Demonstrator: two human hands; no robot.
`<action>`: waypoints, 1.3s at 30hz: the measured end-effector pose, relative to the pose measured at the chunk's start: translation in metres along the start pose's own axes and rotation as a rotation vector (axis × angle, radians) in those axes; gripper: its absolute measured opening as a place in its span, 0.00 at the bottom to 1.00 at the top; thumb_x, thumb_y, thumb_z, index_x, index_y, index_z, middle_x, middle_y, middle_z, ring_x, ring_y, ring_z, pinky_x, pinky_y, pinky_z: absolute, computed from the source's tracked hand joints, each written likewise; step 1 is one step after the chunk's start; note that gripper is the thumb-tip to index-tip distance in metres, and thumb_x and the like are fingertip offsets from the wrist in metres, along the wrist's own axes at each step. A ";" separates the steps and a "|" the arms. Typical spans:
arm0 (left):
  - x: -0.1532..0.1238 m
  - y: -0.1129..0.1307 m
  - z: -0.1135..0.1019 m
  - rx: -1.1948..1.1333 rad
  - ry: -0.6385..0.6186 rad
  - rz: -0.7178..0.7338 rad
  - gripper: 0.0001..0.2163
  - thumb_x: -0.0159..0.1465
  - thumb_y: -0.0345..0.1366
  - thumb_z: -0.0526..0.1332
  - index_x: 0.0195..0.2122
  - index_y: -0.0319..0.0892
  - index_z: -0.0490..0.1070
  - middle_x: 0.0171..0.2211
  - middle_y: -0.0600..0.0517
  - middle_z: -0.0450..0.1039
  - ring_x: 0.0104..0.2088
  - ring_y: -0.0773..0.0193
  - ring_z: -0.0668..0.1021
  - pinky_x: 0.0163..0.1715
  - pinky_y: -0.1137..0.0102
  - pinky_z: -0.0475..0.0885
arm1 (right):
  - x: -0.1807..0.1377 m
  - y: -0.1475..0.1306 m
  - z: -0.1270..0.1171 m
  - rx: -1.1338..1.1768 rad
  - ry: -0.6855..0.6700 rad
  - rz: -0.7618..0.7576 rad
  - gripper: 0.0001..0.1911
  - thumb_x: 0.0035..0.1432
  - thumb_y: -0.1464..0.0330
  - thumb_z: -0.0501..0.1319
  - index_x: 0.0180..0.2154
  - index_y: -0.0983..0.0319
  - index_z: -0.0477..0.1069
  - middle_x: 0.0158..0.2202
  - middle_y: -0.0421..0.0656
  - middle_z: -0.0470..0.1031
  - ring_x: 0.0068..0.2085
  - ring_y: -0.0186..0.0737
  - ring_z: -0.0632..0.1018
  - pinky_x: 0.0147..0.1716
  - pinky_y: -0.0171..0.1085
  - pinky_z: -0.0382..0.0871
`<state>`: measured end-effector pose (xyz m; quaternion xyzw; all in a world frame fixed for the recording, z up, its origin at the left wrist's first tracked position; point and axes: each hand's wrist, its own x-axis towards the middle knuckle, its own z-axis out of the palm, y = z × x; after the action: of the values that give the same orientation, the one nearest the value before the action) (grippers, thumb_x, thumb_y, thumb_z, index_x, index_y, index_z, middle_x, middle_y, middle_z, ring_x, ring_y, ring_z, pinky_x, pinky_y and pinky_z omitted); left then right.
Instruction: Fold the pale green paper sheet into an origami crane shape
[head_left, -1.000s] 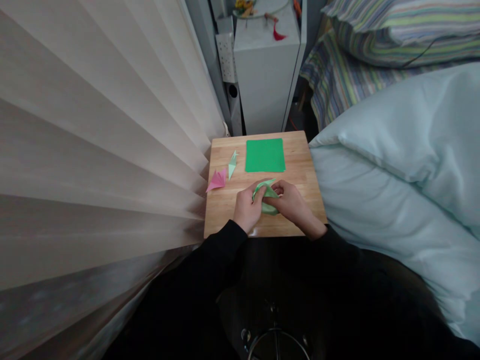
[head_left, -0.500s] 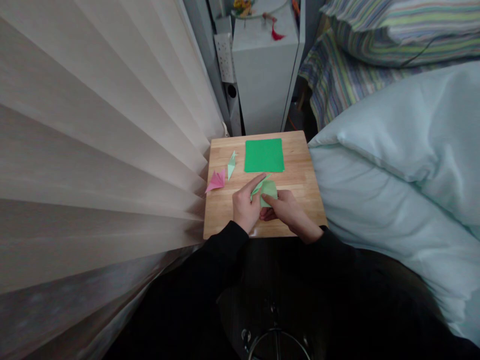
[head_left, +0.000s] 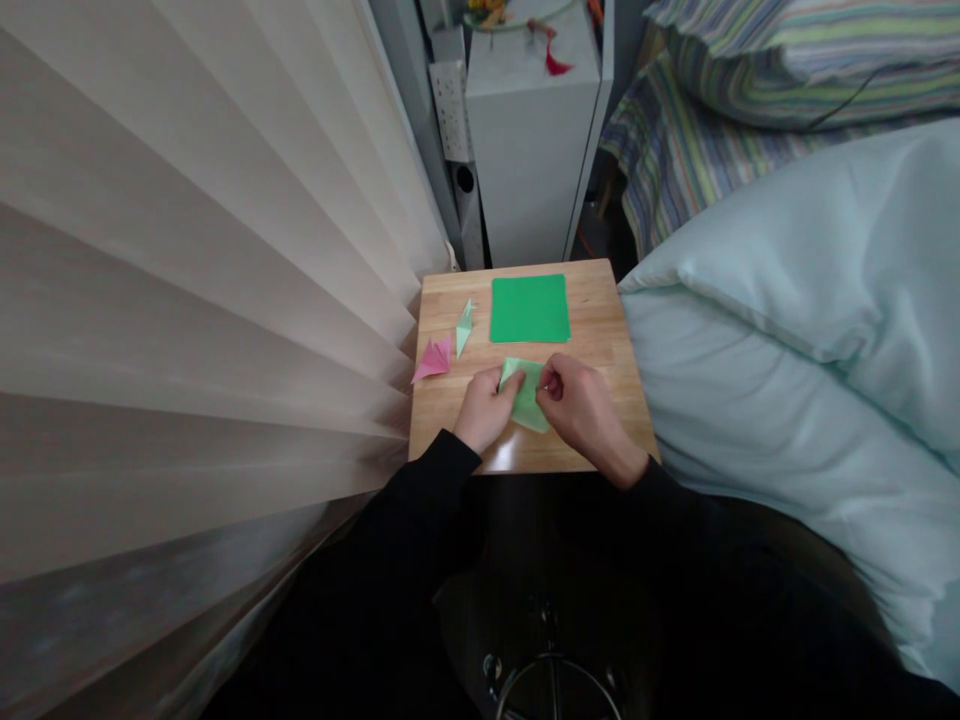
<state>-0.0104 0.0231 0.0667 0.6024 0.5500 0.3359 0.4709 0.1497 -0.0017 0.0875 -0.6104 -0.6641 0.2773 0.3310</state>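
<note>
A partly folded light green paper [head_left: 526, 394] lies at the middle of a small wooden table [head_left: 600, 340]. My left hand [head_left: 481, 410] pinches its left edge with closed fingers. From the other side my right hand [head_left: 581, 408] grips the paper's right edge, fingers curled. A flat square of darker green paper [head_left: 529, 309] lies just beyond the hands. A folded pale green figure [head_left: 465, 327] and a folded pink figure [head_left: 433, 359] sit at the table's left side.
A pleated beige curtain [head_left: 187, 300] runs along the left of the table. A pale blue duvet [head_left: 810, 330] rises on the right. Behind the table stands a white cabinet [head_left: 532, 140], with a striped pillow [head_left: 795, 60] at the far right.
The light green paper has been flattened and turned between my hands. My left hand, which had an extended finger on it, now pinches its left edge; my right hand shifted up to its right edge.
</note>
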 end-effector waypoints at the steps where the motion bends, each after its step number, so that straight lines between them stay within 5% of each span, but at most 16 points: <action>1: 0.000 0.000 0.000 -0.054 -0.016 -0.014 0.16 0.67 0.44 0.62 0.24 0.42 0.70 0.22 0.54 0.69 0.26 0.65 0.70 0.27 0.70 0.66 | 0.000 -0.001 0.000 0.008 -0.028 -0.012 0.08 0.52 0.76 0.58 0.29 0.58 0.63 0.25 0.37 0.68 0.27 0.36 0.69 0.29 0.37 0.59; 7: -0.001 0.001 -0.002 -0.368 0.004 -0.147 0.13 0.57 0.45 0.70 0.28 0.40 0.75 0.24 0.55 0.73 0.26 0.68 0.70 0.28 0.72 0.65 | 0.001 -0.003 -0.005 0.096 -0.169 -0.086 0.04 0.58 0.71 0.61 0.30 0.59 0.67 0.29 0.39 0.72 0.29 0.36 0.71 0.31 0.36 0.62; 11: -0.001 0.005 -0.008 -0.354 -0.041 -0.199 0.16 0.53 0.48 0.73 0.26 0.38 0.77 0.24 0.54 0.74 0.25 0.69 0.71 0.28 0.72 0.64 | 0.004 0.001 -0.009 0.209 -0.249 -0.049 0.17 0.68 0.61 0.54 0.30 0.60 0.72 0.28 0.42 0.74 0.29 0.37 0.72 0.31 0.38 0.63; 16: -0.001 0.011 -0.014 -0.312 -0.134 -0.220 0.17 0.48 0.47 0.77 0.27 0.37 0.78 0.23 0.54 0.74 0.25 0.69 0.71 0.27 0.72 0.64 | 0.007 0.010 -0.008 0.330 -0.277 0.125 0.15 0.59 0.57 0.66 0.29 0.60 0.71 0.27 0.40 0.75 0.26 0.37 0.74 0.27 0.37 0.65; 29: 0.004 0.004 -0.010 -0.342 -0.131 -0.251 0.02 0.55 0.29 0.71 0.27 0.38 0.80 0.25 0.53 0.80 0.25 0.69 0.76 0.30 0.72 0.70 | 0.003 0.016 0.000 0.348 -0.306 0.254 0.09 0.47 0.72 0.69 0.31 0.61 0.72 0.30 0.41 0.77 0.27 0.36 0.76 0.25 0.36 0.69; 39: 0.006 0.000 -0.014 -0.232 -0.116 -0.155 0.03 0.56 0.33 0.72 0.30 0.40 0.84 0.29 0.51 0.83 0.28 0.66 0.78 0.33 0.70 0.71 | 0.004 0.024 -0.001 0.410 -0.372 0.249 0.16 0.61 0.56 0.61 0.29 0.61 0.76 0.21 0.41 0.73 0.23 0.36 0.72 0.20 0.35 0.65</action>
<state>-0.0223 0.0313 0.0704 0.5179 0.5243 0.3244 0.5930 0.1651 0.0044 0.0697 -0.5461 -0.5636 0.5511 0.2837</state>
